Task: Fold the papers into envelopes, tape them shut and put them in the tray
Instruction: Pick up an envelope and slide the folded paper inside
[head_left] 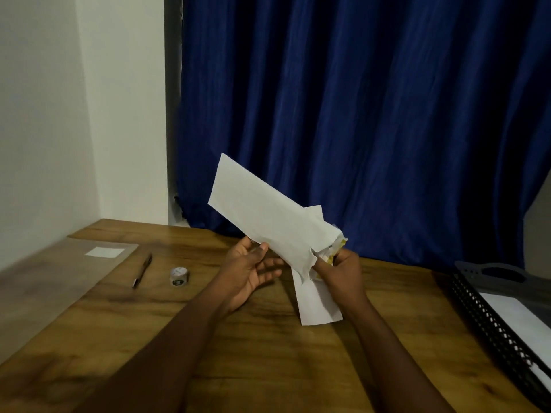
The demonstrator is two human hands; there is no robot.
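Folded paper (268, 216) was held in the air above the worktop (238, 353), tilted, its long end up toward the curtain (357, 99). Left hand (250, 272): thumb pressed against the lower edge, fingers loosely spread beneath, a light supporting grip, not clenched. Right hand (340, 274): fingers curled round the near end of the paper, grasping it together with something yellowish (337, 248) (tape or a printed scrap; could not tell which).

A second folded sheet (317, 305) hung or lay below the right hand; whether it touched the worktop could not be judged.

Progress, as a judgement: the held paper looked folded lengthwise but not yet a closed envelope; no taped seam was visible. Tape roll (179, 276) sat on the worktop well to the left, beside a pen (143, 271), untouched by either hand. Taping and placing seemed still to come for this piece.

Tray (492, 323) stood at the right edge, cut off by the frame. White paper (512, 317) lay in it; whether that was finished envelopes or plain sheets was not readable. A pale sheet (104, 251) lay far left, on a blurred, translucent-looking mat.
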